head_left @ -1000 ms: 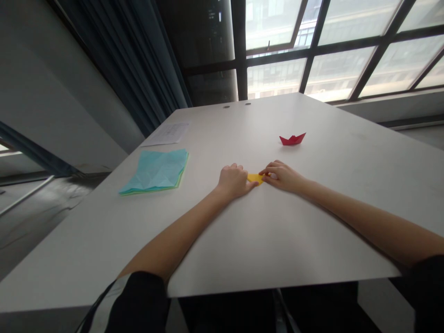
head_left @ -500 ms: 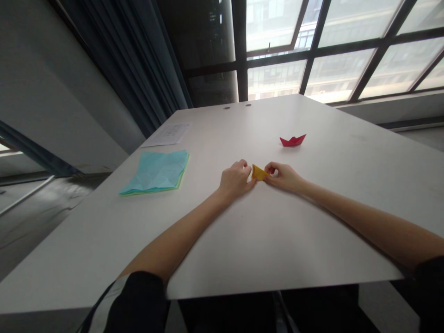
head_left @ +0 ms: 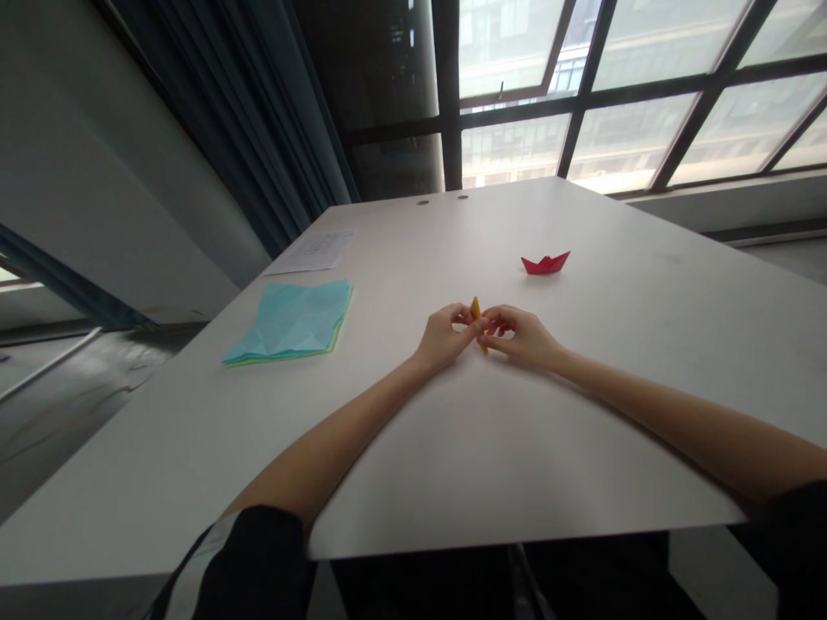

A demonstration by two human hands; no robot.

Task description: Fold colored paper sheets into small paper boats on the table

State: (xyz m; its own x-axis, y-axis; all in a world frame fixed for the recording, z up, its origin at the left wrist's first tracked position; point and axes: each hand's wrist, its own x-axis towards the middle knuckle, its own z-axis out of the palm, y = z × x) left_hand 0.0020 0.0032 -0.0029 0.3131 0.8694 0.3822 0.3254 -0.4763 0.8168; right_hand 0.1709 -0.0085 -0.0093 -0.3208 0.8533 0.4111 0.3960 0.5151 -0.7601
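A small piece of folded yellow paper (head_left: 476, 306) stands nearly edge-on between my two hands, just above the white table. My left hand (head_left: 447, 334) pinches it from the left, thumb toward me. From the right, my right hand (head_left: 517, 334) grips the same paper with thumb and curled fingers. The fingertips of both hands meet at its middle and hide that part; only its upper tip and a thin lower end show. Beyond my right hand a red paper boat (head_left: 546, 263) rests on the table.
To the left lies a stack of square paper (head_left: 301, 317), light blue on top with green edges below. A printed white sheet (head_left: 314, 251) is behind it. The white table (head_left: 413, 465) reaches toward the windows, with two round grommets (head_left: 423, 202) near its far edge.
The yellow paper has turned from showing its flat triangular face to standing nearly edge-on. My left hand has shifted right and closed onto it, and the hands are now touching.
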